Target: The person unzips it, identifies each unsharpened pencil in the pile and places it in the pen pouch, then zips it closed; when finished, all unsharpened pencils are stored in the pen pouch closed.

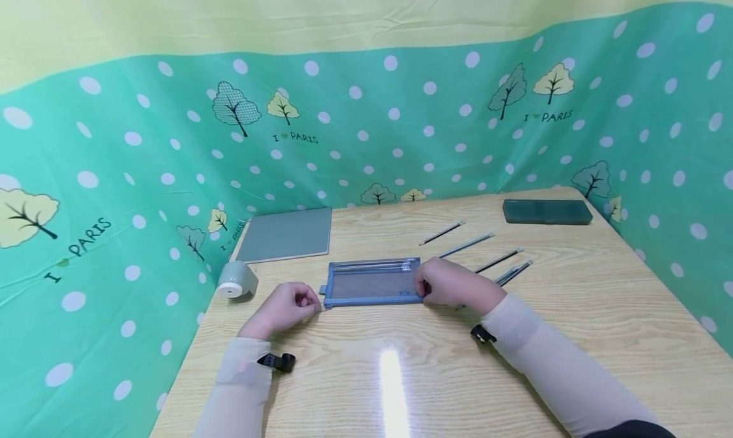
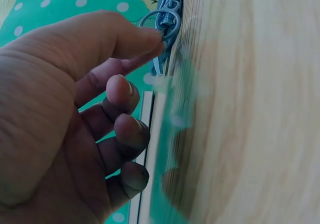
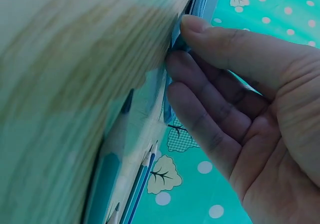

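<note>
A blue mesh zip pencil case [image 1: 369, 302] lies flat on the table with several pencils [image 1: 366, 267] showing through its far side. At its near left corner, my left hand [image 1: 286, 305] pinches the ring-shaped zipper pull [image 2: 178, 26] between thumb and index finger; the other fingers curl loosely below. The zipper runs along the near edge. My right hand [image 1: 455, 282] pinches the case's near right corner with thumb and fingers, hiding that end. In the right wrist view a teal pencil [image 3: 103, 184] lies close by that hand.
Several loose pencils [image 1: 497, 260] lie right of the case, partly behind the right hand. A dark green box [image 1: 547, 212] sits at the back right. A grey board [image 1: 286, 234] lies back left, with a grey-green and white rounded device [image 1: 238, 279] in front of it.
</note>
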Demonstrator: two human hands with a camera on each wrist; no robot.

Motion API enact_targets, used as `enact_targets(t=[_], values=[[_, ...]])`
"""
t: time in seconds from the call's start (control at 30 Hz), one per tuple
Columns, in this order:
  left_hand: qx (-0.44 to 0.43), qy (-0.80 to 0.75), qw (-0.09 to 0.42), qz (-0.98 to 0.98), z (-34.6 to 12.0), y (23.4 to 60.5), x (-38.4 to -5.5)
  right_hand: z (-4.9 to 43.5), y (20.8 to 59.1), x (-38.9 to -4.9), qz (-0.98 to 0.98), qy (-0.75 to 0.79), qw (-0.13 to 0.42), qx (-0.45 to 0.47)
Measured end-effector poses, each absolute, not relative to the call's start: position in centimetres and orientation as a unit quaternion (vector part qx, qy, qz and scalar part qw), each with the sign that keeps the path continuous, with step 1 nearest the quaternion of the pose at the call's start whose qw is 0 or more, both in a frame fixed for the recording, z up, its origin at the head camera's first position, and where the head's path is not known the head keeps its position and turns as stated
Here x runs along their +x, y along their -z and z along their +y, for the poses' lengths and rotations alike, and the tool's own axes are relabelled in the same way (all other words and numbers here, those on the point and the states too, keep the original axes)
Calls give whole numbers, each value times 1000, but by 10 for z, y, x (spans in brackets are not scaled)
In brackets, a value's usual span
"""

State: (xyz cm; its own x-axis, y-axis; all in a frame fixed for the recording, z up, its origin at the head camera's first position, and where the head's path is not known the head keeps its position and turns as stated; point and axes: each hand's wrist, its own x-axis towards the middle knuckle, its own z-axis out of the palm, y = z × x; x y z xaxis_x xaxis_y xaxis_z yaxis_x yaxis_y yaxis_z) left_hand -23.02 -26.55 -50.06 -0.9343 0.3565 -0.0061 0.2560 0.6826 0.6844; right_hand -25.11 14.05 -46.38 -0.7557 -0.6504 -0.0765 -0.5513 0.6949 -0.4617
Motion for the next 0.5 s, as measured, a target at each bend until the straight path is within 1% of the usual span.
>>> enact_targets(t=[0.27,0.5], values=[[174,-355,73,916,-265,501,-230,141,465,-251,914,197,107,-338],[183,-350,85,915,-267,501,-230,142,462,-251,913,209,117,-330]])
